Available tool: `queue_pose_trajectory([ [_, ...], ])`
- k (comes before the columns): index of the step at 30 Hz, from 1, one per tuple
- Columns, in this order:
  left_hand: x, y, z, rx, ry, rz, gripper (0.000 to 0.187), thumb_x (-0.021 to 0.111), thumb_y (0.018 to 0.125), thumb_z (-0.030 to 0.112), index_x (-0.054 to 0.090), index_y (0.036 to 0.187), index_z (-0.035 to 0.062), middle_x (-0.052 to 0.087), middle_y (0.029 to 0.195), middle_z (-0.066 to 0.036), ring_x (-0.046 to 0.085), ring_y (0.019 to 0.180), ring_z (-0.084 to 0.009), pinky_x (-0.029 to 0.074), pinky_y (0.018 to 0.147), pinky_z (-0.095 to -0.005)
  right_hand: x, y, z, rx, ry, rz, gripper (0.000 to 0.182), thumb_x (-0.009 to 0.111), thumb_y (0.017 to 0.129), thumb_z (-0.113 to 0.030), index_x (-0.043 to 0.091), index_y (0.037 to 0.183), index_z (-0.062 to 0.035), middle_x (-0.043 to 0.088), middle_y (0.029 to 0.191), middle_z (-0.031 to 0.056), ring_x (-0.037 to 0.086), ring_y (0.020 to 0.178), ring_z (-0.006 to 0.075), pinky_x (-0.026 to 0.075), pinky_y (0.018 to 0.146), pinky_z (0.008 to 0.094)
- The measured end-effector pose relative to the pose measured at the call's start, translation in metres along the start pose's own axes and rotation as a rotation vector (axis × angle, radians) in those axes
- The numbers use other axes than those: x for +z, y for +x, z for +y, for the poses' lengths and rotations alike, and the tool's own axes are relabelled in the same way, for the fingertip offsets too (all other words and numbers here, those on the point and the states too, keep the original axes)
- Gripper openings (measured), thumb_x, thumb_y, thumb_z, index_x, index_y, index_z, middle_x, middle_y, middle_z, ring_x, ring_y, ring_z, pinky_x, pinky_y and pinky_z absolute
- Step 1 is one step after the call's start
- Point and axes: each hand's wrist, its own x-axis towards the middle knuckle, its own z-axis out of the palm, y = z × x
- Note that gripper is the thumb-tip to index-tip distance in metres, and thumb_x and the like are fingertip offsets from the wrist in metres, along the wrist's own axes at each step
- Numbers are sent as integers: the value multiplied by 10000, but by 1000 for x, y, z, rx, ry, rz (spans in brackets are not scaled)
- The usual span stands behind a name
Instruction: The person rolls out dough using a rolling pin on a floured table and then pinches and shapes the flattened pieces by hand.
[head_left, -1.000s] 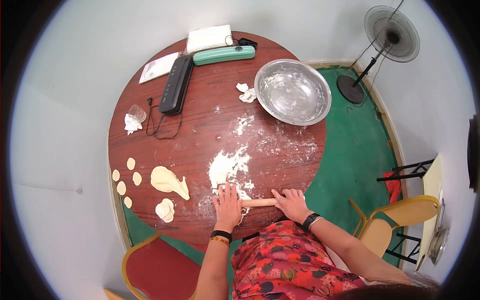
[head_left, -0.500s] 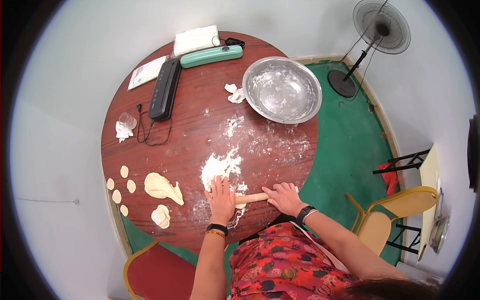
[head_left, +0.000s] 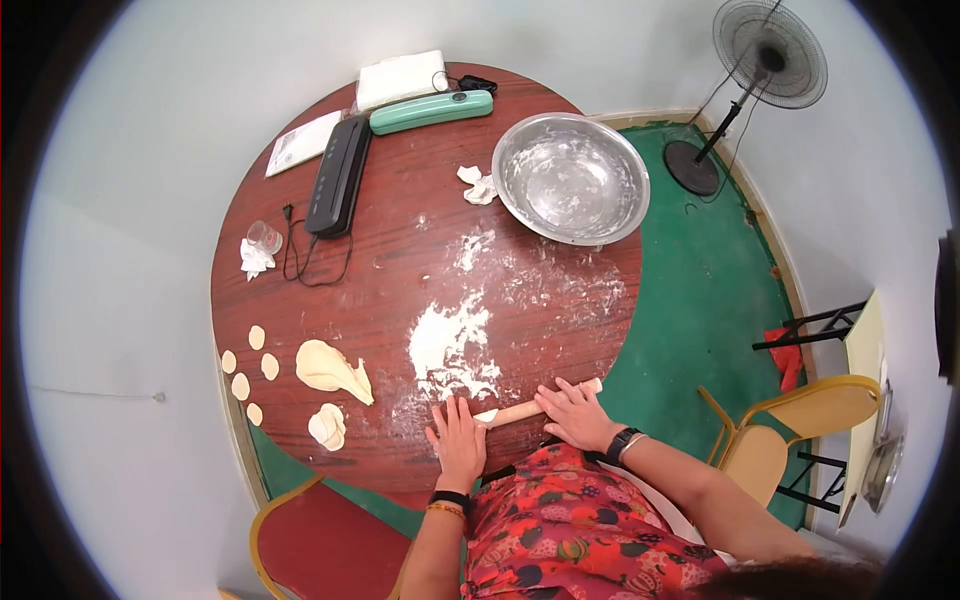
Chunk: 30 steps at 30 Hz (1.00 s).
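Note:
A wooden rolling pin [head_left: 518,412] lies near the table's front edge, over a small piece of dough [head_left: 487,416]. My left hand [head_left: 460,440] rests on the pin's left end, fingers spread. My right hand [head_left: 580,412] lies flat across its right part, fingers extended. White flour [head_left: 450,345] is scattered just beyond the hands. To the left are a large lump of dough [head_left: 330,368], a small stack of dough rounds [head_left: 327,427] and several separate flat rounds [head_left: 240,386]. The dough under the pin is mostly hidden.
On the round table [head_left: 390,250] stand a metal basin [head_left: 571,180], a black appliance [head_left: 338,178] with a cord, a green appliance [head_left: 432,112], a glass [head_left: 264,237] and crumpled tissues [head_left: 478,187]. Chairs [head_left: 330,540] and a fan [head_left: 770,60] stand around it.
Both hands and the rolling pin have come closer to the table's front edge, my left hand most. More of the flour is uncovered. The view has shifted slightly.

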Motion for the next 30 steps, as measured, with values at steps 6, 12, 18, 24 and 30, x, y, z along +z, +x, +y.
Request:
queue_pose_trajectory([
  [6, 4, 17, -2, -36, 64, 48, 629, 399, 980, 367, 266, 1497, 34, 178, 1577, -202, 116, 1431, -494, 153, 1057, -723, -7, 33, 7, 29, -22, 39, 624, 459, 975, -455, 331, 1486, -123, 304, 1549, 65, 292, 1401, 346, 327, 1058, 573],
  [12, -13, 51, -2, -69, 54, 88, 638, 415, 978, 359, 242, 1516, 63, 171, 1584, -192, 116, 1444, -459, 128, 1077, -704, -14, 64, 11, 79, -10, 159, 711, 592, 888, -474, 361, 1469, -135, 410, 1428, 123, 408, 1259, 344, 377, 984, 499],
  [18, -9, 46, -2, -153, -368, 395, 696, 404, 982, 313, 114, 1523, -16, 80, 1588, -241, 67, 1454, -451, 76, 1128, -633, -3, 76, 28, -12, 77, 86, 441, 666, 855, -356, 574, 1249, -181, 570, 1036, 72, 526, 998, 258, 396, 848, 446],
  [24, -15, 25, 16, -407, -1565, 421, 586, 446, 1026, 174, 171, 1515, 8, 291, 1524, -172, 320, 1398, -266, 265, 1129, -451, -11, 75, 27, 22, 555, -212, 400, 560, 929, -441, 576, 1230, -178, 583, 1034, 85, 544, 1021, 286, 389, 828, 443],
  [30, -20, 30, 17, -467, -1877, 212, 295, 561, 983, 109, 534, 1269, 39, 621, 1188, -57, 619, 1045, -152, 521, 872, -305, -3, 77, 13, 80, 837, -301, 521, 519, 950, -502, 542, 1307, -124, 568, 1219, 155, 515, 1172, 350, 399, 1007, 416],
])
